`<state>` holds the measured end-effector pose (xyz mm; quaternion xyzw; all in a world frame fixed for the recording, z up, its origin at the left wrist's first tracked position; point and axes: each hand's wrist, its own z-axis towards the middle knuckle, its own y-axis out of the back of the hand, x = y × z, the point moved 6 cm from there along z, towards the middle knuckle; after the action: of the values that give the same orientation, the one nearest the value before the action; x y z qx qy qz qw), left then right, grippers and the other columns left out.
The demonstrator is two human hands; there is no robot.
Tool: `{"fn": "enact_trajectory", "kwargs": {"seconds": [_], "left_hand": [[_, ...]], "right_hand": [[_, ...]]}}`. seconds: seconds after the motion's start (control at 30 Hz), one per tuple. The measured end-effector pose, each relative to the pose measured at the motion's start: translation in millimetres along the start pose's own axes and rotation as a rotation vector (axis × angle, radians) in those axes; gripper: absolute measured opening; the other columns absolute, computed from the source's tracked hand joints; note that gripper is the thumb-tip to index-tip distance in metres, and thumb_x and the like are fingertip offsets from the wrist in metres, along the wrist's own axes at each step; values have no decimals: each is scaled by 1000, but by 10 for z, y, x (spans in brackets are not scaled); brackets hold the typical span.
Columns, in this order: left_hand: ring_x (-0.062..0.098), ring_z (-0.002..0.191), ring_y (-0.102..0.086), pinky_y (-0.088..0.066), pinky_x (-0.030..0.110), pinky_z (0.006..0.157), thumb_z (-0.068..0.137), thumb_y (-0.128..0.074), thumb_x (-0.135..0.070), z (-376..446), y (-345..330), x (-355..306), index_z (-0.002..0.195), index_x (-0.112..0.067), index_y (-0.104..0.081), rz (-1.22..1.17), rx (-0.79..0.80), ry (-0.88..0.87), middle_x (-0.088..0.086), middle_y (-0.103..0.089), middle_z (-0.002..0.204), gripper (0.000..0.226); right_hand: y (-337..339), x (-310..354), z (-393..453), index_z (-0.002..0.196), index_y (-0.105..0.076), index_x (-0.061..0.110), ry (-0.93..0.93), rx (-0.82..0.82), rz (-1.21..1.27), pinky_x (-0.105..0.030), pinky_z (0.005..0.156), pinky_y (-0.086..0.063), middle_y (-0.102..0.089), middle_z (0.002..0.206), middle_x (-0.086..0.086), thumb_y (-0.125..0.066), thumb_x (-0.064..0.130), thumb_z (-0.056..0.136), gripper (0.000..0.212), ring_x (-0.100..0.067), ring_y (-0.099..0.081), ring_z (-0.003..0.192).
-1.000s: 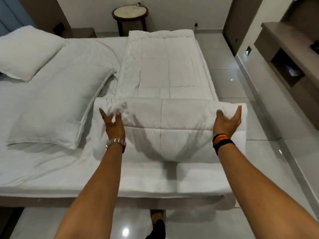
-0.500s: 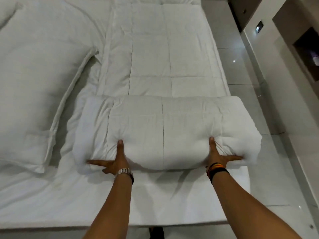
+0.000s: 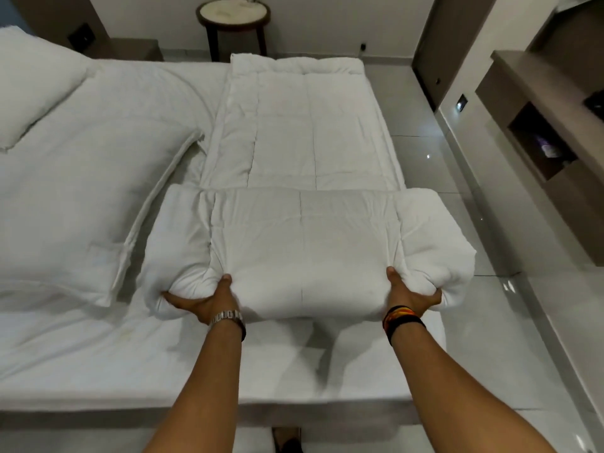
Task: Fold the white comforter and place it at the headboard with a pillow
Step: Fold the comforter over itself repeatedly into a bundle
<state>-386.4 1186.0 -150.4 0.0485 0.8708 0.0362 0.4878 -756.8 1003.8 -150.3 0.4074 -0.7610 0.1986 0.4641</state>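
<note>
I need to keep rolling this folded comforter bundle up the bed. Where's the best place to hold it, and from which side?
Hold the comforter at the near rounded edge of the bundle, coming from the foot of the bed, with the left hand and right hand spread wide, thumbs on top and fingers beneath. The bundle is wide and soft, so a wide hold should keep its ends level.
</note>
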Motion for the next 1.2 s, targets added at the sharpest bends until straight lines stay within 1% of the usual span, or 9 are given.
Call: {"fn": "enact_trajectory", "kwargs": {"seconds": [0.17, 0.27, 0.43, 0.57, 0.67, 0.73, 0.97, 1.07, 1.2], "left_hand": [[26, 118, -59, -45, 47, 106, 71, -94, -15, -591, 1047, 138, 160, -56, 3, 37, -27, 27, 17, -54, 146, 137], [31, 126, -58, -45, 50, 108, 77, -91, -16, -904, 1803, 418, 158, -59, 7, 17, -79, 149, 18, -47, 151, 134], [28, 149, -36, -30, 46, 126, 96, -66, -56, -1063, 2382, 442, 166, -26, -17, -79, -38, 177, 9, -24, 171, 90], [39, 146, -41, -35, 55, 119, 88, -82, -36, -1324, 2016, -216, 164, -44, 10, -34, 105, -1, 26, -23, 169, 120], [34, 112, -67, -56, 45, 94, 97, -73, -34, -1286, 1417, -875, 168, -38, -3, 9, 376, -339, 21, -57, 148, 99], [29, 108, -72, -59, 39, 85, 101, -68, -31, -1244, 1109, -1195, 167, -36, -12, 6, 464, -439, 9, -65, 137, 86], [30, 127, -61, -46, 34, 98, 104, -58, -45, -385, 374, -513, 161, -37, -35, 194, 223, -378, 6, -58, 144, 62], [50, 143, -41, -40, 61, 111, 93, -64, -65, 1, 184, 101, 165, -44, -11, 362, 110, -117, 21, -20, 168, 92], [42, 159, -14, -19, 70, 120, 68, -78, -80, 415, -324, 343, 159, -50, 21, 240, 100, 28, 16, 7, 175, 137]], "right_hand": [[1096, -156, -596, 156, -23, 31, -88, -30, -70, -45, 108, -41, -50, 142, -15, -98, 23, 62, 121, -31, -54, 122], [1892, -431, -960, 159, -17, 31, -164, -61, -169, -50, 112, -38, -45, 148, -18, -97, 23, 65, 124, -36, -52, 128], [2366, -472, -1447, 163, -9, 28, -231, 19, -252, -54, 112, -37, -30, 162, -22, -91, 29, 75, 119, -38, -45, 136], [1736, 314, -1448, 164, 2, 35, -100, 235, -68, -51, 118, -33, -23, 167, -19, -89, 30, 78, 125, -37, -38, 146], [1092, 928, -1369, 163, -12, 40, 37, 563, 71, -44, 95, -51, -50, 152, -9, -79, 22, 89, 102, -30, -55, 134], [839, 1127, -1312, 162, -25, 37, 129, 640, 23, -44, 102, -52, -58, 141, -2, -78, 26, 90, 90, -24, -57, 130], [446, 138, -553, 160, -32, 26, 176, 308, -329, -39, 122, -30, -30, 166, -13, -72, 34, 96, 76, -28, -31, 151], [160, -273, -231, 164, -6, 42, 9, 265, -397, -49, 123, -26, -1, 171, -18, -73, 56, 88, 102, -34, -13, 157], [-435, -459, 164, 152, 23, 57, -149, 145, -347, -67, 115, -34, 16, 169, -21, -79, 80, 60, 139, -40, -10, 157]]}}
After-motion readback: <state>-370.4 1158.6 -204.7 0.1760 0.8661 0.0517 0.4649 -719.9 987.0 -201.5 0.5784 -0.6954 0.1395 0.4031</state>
